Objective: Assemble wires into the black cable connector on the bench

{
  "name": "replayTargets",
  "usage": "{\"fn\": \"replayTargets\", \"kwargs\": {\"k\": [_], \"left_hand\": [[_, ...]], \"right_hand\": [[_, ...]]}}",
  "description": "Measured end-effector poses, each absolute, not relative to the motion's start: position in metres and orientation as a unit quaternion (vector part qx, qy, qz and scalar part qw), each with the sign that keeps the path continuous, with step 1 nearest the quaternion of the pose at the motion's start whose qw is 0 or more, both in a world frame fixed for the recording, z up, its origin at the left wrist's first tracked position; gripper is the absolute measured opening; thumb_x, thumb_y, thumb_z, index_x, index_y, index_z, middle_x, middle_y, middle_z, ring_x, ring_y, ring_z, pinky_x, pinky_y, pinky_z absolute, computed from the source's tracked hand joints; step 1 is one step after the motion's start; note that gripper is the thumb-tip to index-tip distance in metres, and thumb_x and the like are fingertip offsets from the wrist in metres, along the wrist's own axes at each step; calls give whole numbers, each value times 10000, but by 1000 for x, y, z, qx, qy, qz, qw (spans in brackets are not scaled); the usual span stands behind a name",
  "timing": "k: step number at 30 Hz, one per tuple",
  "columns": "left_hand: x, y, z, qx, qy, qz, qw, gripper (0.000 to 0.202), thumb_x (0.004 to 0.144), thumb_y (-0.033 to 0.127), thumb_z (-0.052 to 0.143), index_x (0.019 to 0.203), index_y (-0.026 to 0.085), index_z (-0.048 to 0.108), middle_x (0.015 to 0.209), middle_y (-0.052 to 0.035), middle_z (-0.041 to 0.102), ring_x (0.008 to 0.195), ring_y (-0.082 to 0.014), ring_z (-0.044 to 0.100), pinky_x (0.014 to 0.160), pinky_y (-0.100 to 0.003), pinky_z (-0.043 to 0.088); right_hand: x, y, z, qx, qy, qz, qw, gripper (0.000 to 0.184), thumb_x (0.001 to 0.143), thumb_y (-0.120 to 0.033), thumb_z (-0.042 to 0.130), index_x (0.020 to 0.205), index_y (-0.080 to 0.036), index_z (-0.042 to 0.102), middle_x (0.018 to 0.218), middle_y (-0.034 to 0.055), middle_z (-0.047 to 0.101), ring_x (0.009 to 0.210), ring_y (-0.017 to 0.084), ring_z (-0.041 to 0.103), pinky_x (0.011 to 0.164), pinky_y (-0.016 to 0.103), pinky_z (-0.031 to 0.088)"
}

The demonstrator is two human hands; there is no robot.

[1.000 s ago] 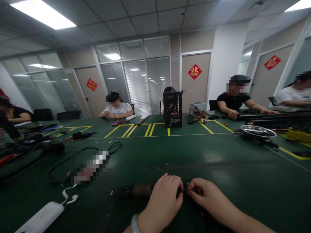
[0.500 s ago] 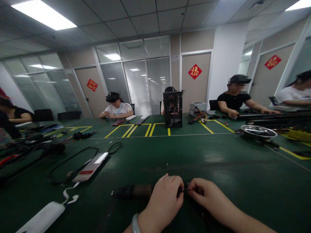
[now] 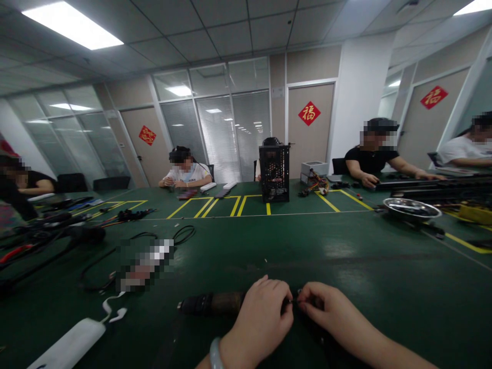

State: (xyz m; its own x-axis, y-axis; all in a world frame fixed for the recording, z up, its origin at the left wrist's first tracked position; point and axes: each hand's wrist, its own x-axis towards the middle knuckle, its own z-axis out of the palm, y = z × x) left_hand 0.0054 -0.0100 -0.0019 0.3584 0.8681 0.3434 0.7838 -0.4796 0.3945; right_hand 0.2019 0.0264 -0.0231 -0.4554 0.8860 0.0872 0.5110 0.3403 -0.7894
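Head view down a dark green counter (image 3: 384,287). Left hand (image 3: 261,323), with a pale bangle (image 3: 215,353) at its wrist, and right hand (image 3: 330,312) lie together near the lower edge, their fingertips meeting. Both hands close on a small dark piece (image 3: 295,298), too small to identify. A black-and-brown cylindrical sleeve (image 3: 211,303) rests on the counter and extends leftward from the left hand. Its long axis runs nearly level across the view, and its right end passes out of sight behind the left hand, so the left hand is the nearer of the two. Whether the small dark piece joins the sleeve is hidden. Farther left of the left hand lie a flat white rounded case (image 3: 67,343) with a thin white cord (image 3: 106,307), and beyond them a black cable loop (image 3: 183,242). Well to the right of the right hand sits a shallow steel bowl (image 3: 409,209).
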Motion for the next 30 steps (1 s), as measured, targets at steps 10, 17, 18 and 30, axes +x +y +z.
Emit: {"fn": "replayTargets", "kwargs": {"k": [10, 17, 18, 30], "left_hand": [[6, -10, 0, 809, 525, 249, 85, 130, 809, 151, 593, 905, 230, 555, 917, 28, 626, 882, -178, 583, 1016, -415, 357], [7, -10, 2, 820, 507, 252, 87, 105, 807, 144, 581, 871, 226, 564, 955, 27, 645, 909, -173, 585, 1032, -405, 333], [7, -11, 2, 820, 506, 253, 88, 104, 808, 142, 575, 871, 225, 567, 959, 23, 647, 910, -175, 585, 1033, -406, 331], [6, -9, -1, 807, 522, 262, 90, 148, 796, 150, 596, 911, 235, 558, 940, 30, 634, 909, -180, 581, 1026, -413, 336]], "right_hand": [[201, 25, -21, -452, -776, 354, 262, 79, 833, -192, 569, 810, -200, 644, 724, -28, 621, 663, 128, 573, 594, 199, 405], [202, 27, -23, -452, -777, 351, 262, 76, 835, -198, 574, 801, -195, 641, 741, -26, 625, 670, 129, 567, 600, 201, 404], [202, 27, -22, -450, -779, 350, 262, 77, 836, -197, 573, 803, -196, 642, 744, -26, 626, 674, 130, 569, 606, 203, 406], [201, 27, -22, -447, -769, 372, 265, 70, 835, -212, 589, 810, -204, 654, 758, -25, 635, 702, 137, 585, 634, 204, 417]]}}
